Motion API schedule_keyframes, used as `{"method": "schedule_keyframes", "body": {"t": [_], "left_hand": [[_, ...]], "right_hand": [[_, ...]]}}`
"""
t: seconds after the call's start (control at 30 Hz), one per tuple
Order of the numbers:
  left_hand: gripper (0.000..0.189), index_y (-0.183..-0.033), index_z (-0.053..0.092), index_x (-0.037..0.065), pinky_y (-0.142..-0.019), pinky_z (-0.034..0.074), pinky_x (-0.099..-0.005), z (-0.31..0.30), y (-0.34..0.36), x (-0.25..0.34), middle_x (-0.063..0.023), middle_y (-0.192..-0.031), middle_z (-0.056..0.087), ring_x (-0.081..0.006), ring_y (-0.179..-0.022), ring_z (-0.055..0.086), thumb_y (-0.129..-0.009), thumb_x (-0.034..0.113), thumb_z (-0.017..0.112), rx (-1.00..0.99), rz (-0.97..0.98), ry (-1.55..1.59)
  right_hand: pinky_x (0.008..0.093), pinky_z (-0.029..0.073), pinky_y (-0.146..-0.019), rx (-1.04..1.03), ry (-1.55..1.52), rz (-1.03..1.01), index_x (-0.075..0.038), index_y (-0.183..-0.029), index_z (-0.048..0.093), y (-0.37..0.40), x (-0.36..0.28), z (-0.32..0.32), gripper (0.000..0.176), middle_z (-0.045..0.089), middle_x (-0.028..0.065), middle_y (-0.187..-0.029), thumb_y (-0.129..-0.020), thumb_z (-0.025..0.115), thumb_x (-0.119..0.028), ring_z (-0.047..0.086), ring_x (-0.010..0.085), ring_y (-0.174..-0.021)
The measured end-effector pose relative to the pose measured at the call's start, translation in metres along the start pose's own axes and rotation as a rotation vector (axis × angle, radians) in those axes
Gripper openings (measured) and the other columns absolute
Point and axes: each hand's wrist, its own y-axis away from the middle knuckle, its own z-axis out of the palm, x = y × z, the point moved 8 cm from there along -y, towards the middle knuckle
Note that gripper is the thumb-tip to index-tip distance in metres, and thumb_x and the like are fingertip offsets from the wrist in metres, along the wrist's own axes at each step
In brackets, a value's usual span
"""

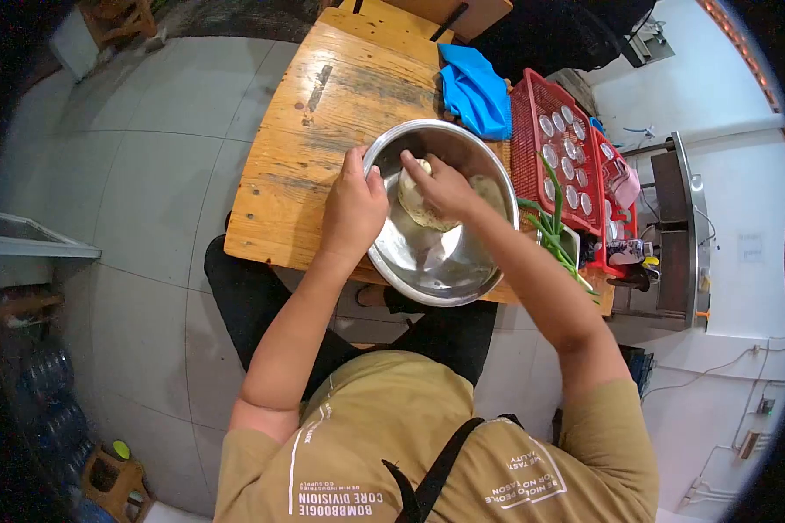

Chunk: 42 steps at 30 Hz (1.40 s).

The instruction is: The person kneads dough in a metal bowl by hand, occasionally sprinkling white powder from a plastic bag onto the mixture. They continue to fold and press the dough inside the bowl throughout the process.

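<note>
A large stainless steel bowl (401,253) sits near the front edge of the wooden table. My left hand (355,205) grips its left rim, thumb over the edge. Inside the bowl, my right hand (443,188) is closed on a pale, doughy mass (417,209), part of which shows between thumb and fingers. The fingertips are partly hidden by the hand and the mass. Pale residue smears the bowl's inner wall on the right.
The wooden table (279,174) extends left and away from me. Blue plastic (477,87) lies behind the bowl. To the right stand a red basket (532,113) with several clear round cups, and green onions (556,227) by my right forearm.
</note>
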Motion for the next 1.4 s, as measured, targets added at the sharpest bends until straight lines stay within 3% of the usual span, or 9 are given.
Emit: {"method": "schedule_keyframes", "body": {"t": [0.1,0.23,0.33,0.47,0.73,0.87,1.1,1.23,1.4], "left_hand": [[0.033,-0.130,0.050,-0.001,-0.090,0.052,-0.0519,-0.001,0.003,0.000,-0.0294,-0.116,0.067,-0.0473,-0.107,0.065,-0.101,0.015,0.050,-0.020,-0.025,-0.021],[0.033,-0.131,0.049,-0.001,-0.090,0.052,-0.0519,0.002,0.001,-0.001,-0.0301,-0.116,0.067,-0.0475,-0.107,0.065,-0.101,0.015,0.049,-0.048,-0.009,-0.028],[0.034,-0.130,0.049,-0.002,-0.092,0.051,-0.0520,0.003,0.004,0.002,-0.0305,-0.118,0.066,-0.0472,-0.110,0.064,-0.101,0.015,0.049,-0.072,-0.057,-0.073],[0.034,-0.130,0.049,-0.003,-0.094,0.051,-0.0521,0.005,0.003,0.003,-0.0312,-0.122,0.064,-0.0475,-0.113,0.063,-0.101,0.015,0.048,-0.063,-0.010,-0.062],[0.033,-0.129,0.050,-0.002,-0.091,0.051,-0.0525,0.003,0.003,0.008,-0.0303,-0.117,0.066,-0.0480,-0.109,0.064,-0.101,0.015,0.050,-0.050,-0.027,-0.045],[0.032,-0.128,0.051,-0.001,-0.089,0.051,-0.0530,0.002,0.004,0.008,-0.0299,-0.112,0.067,-0.0478,-0.105,0.065,-0.101,0.016,0.050,-0.036,-0.008,-0.070],[0.034,-0.129,0.051,0.000,-0.090,0.051,-0.0525,0.004,0.001,0.002,-0.0294,-0.115,0.067,-0.0470,-0.107,0.065,-0.101,0.018,0.051,-0.041,0.002,-0.085],[0.034,-0.130,0.051,0.000,-0.091,0.051,-0.0524,0.008,0.003,0.002,-0.0292,-0.118,0.066,-0.0468,-0.109,0.064,-0.101,0.017,0.051,-0.100,-0.016,-0.065],[0.036,-0.132,0.048,-0.002,-0.094,0.051,-0.0525,0.010,0.002,0.000,-0.0302,-0.124,0.063,-0.0475,-0.112,0.063,-0.100,0.015,0.049,-0.090,-0.008,-0.102]], "right_hand": [[0.0452,0.041,-0.112,-0.524,-0.002,-0.037,-0.021,-0.166,0.008,0.056,-0.036,-0.029,0.093,0.043,0.0310,-0.153,-0.097,0.057,-0.060,0.056,0.0419,-0.131],[0.0499,0.043,-0.111,-0.442,0.257,-0.299,-0.018,-0.165,0.010,0.092,-0.029,-0.035,0.108,0.049,0.0290,-0.144,-0.085,0.082,-0.027,0.058,0.0445,-0.124],[0.0519,0.045,-0.107,-0.011,0.618,-0.662,-0.018,-0.164,0.013,0.104,-0.035,-0.033,0.110,0.047,0.0304,-0.142,-0.082,0.084,-0.034,0.056,0.0494,-0.122],[0.0491,0.049,-0.103,-0.081,0.587,-0.393,-0.004,-0.161,0.020,0.090,-0.021,-0.012,0.117,0.044,0.0343,-0.140,-0.075,0.082,-0.055,0.055,0.0511,-0.120],[0.0492,0.056,-0.075,-0.085,0.574,-0.464,-0.003,-0.131,0.055,0.040,-0.018,0.023,0.059,0.067,0.0199,-0.103,-0.079,0.074,-0.025,0.070,0.0398,-0.087],[0.0485,0.058,-0.072,0.012,0.435,-0.466,-0.006,-0.104,0.063,0.017,-0.022,0.004,0.043,0.072,0.0197,-0.094,-0.080,0.076,-0.039,0.072,0.0397,-0.080],[0.0474,0.054,-0.090,-0.125,0.277,-0.159,0.001,-0.138,0.055,0.013,0.010,-0.003,0.071,0.071,0.0274,-0.109,-0.079,0.076,-0.031,0.068,0.0419,-0.105],[0.0461,0.049,-0.105,-0.489,0.232,-0.437,-0.012,-0.163,-0.010,0.044,0.001,-0.009,0.129,0.035,0.0312,-0.155,-0.078,0.082,-0.041,0.055,0.0457,-0.127],[0.0492,0.046,-0.108,-0.445,0.578,-0.386,-0.026,-0.165,0.003,0.086,-0.012,-0.015,0.120,0.046,0.0282,-0.144,-0.077,0.085,-0.036,0.054,0.0426,-0.129]]}}
